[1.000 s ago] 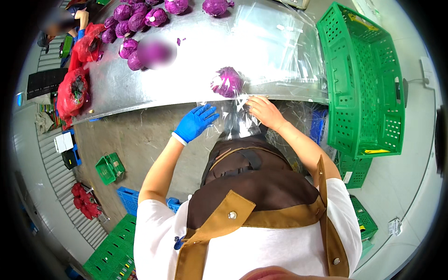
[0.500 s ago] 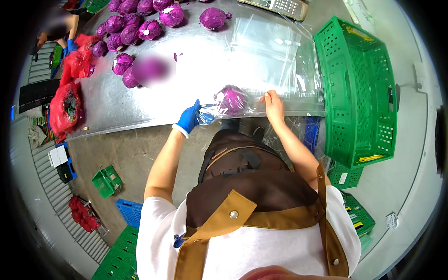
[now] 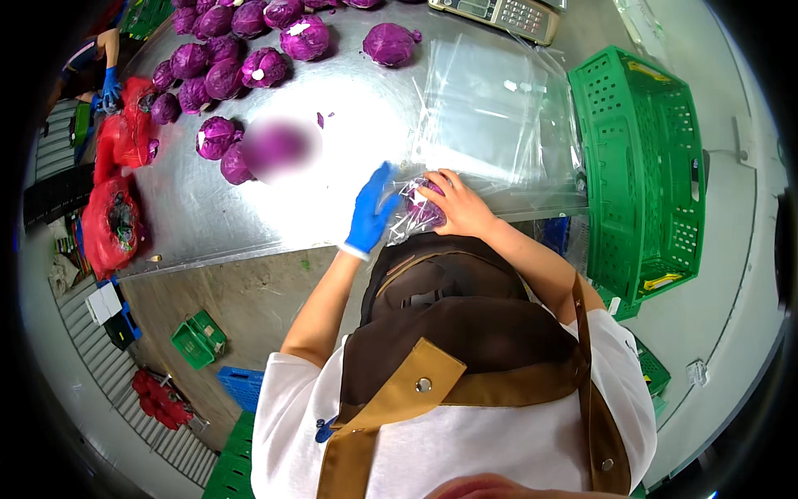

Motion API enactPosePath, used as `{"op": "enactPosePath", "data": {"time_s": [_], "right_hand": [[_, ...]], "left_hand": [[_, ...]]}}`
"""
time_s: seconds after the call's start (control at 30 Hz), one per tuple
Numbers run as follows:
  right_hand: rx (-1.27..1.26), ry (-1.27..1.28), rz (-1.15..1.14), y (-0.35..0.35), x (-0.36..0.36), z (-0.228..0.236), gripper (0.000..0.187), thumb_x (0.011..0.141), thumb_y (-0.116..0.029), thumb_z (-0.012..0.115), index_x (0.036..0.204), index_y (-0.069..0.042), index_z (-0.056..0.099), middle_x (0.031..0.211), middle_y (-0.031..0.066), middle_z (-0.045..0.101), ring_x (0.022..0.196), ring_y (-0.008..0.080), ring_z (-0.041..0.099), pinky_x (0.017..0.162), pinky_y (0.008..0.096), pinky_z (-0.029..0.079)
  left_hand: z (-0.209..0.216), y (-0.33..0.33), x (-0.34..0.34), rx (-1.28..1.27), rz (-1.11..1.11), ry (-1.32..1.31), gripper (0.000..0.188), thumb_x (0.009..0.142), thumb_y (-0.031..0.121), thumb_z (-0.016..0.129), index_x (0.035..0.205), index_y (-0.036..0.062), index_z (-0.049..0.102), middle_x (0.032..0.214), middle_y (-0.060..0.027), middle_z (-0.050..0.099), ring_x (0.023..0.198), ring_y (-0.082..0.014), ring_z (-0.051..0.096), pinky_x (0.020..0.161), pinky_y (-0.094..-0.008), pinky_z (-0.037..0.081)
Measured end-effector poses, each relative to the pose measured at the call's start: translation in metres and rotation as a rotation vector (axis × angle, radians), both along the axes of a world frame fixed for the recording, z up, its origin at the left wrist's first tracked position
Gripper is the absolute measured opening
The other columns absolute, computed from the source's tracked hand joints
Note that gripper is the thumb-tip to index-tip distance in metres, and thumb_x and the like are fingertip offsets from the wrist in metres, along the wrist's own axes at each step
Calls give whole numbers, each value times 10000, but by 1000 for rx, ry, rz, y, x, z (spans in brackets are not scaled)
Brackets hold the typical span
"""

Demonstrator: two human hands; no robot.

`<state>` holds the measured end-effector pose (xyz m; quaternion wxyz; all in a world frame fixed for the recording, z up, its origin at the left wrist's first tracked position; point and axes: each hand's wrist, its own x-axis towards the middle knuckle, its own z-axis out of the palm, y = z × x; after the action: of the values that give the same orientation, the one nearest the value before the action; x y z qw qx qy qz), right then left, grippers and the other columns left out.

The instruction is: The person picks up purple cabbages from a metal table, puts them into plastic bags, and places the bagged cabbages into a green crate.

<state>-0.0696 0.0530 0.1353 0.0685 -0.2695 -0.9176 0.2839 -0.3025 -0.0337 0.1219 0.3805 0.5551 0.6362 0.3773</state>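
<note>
A red cabbage (image 3: 425, 213) in a clear plastic bag sits at the near edge of the metal table (image 3: 199, 241). My bare right hand (image 3: 460, 205) lies over its right side, fingers curved around it. Just left of the bag is my left hand (image 3: 371, 213) in a blue glove, a little smeared, its fingers stretched and the thumb apart, holding nothing that I can see. The bag's loose plastic lies bunched between the two hands. Flat clear bags (image 3: 486, 116) are spread on the table beyond my right hand.
Several loose red cabbages (image 3: 223, 79) lie at the far left, one cabbage (image 3: 391, 44) apart from them. Red net sacks (image 3: 112, 220) rest on the left edge. A green crate (image 3: 592, 166) stands at right, a scale (image 3: 503, 15) at the back. A co-worker's gloved hand (image 3: 110, 87) shows far left.
My right hand has moved from the bag's right end onto the bagged cabbage. The left hand has let go of the plastic and lifted beside it. The bag is now gathered close around the cabbage.
</note>
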Motion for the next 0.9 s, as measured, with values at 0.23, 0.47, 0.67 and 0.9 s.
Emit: {"op": "enactPosePath", "data": {"time_s": [0.23,0.47,0.67,0.9], "right_hand": [[-1294,127,-644,65,9,-19,954,758,-502,741,1476,-53,301,1463,211,391,1320,321,436,1082,409,374],[-1641,753,-624,77,78,43,782,931,-491,584,1496,-80,233,1474,153,367,1285,318,472,935,447,522],[-1547,1273,-811,142,189,94,634,899,-440,637,1403,-108,444,1380,81,521,1270,247,492,1085,457,397],[-1077,1686,-1055,247,385,105,720,937,-645,379,1470,-162,359,1481,116,403,1362,337,390,1116,560,336]], "left_hand": [[-16,68,-19,-939,-92,-874,640,989,542,432,1362,26,498,1243,-118,600,1098,-204,560,930,-324,435],[81,106,60,-461,99,-477,465,880,337,716,1172,-9,610,764,-7,610,617,-65,532,553,-226,413],[158,142,185,3,-183,-820,803,880,151,672,1524,9,213,1484,-164,386,983,-202,613,889,-319,481],[91,168,199,-377,73,-562,434,941,145,583,1351,12,530,1197,-101,652,951,-158,630,833,-272,471]]}}
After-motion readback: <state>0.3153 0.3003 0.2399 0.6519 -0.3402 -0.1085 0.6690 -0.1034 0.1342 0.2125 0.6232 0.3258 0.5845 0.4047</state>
